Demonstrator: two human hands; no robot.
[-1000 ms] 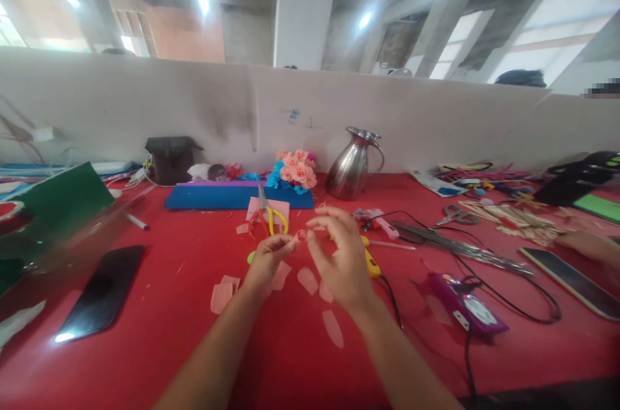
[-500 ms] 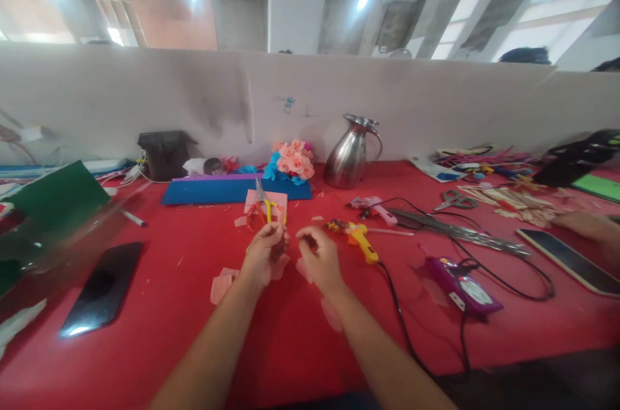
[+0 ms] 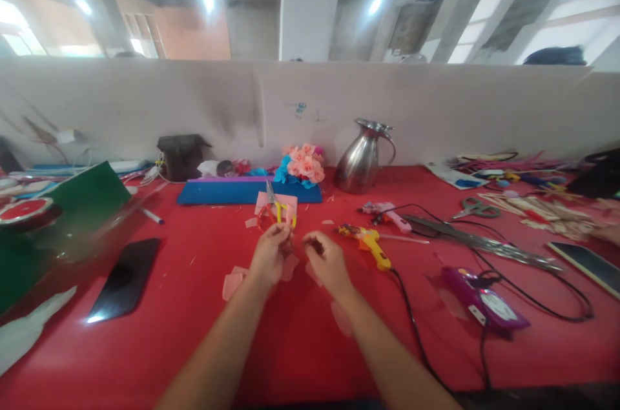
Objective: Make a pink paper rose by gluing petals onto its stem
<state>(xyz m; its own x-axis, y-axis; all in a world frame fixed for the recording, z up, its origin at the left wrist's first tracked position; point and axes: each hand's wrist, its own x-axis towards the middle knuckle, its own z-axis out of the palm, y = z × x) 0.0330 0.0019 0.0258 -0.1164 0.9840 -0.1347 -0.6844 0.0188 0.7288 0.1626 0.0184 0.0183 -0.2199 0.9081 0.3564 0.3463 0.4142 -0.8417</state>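
My left hand (image 3: pixel 269 255) is closed in a pinch above the table, with a small strip of pink crepe paper (image 3: pixel 289 212) standing up from its fingertips. Just to its right, my right hand (image 3: pixel 329 263) is also closed, thumb against curled fingers; whatever it may hold is hidden. Behind the left hand lie pliers (image 3: pixel 275 201) with red and yellow handles on a folded pink sheet (image 3: pixel 261 201). Loose pink paper pieces (image 3: pixel 233 283) lie around both hands. Beyond stands a bunch of pink paper flowers (image 3: pixel 305 163) with blue ones beside it.
Right of my hands lie a yellow glue gun (image 3: pixel 375 248), a pink glue gun (image 3: pixel 397 219), long scissors (image 3: pixel 484 243) and a purple power strip (image 3: pixel 484 300) with black cables. A steel jug (image 3: pixel 359 161) stands behind. A black phone (image 3: pixel 124 281) lies left. Another person's hand (image 3: pixel 609 234) shows at right.
The whole view has swung slightly left, so things appear farther right. My two hands keep nearly the same pose, close together over the table.
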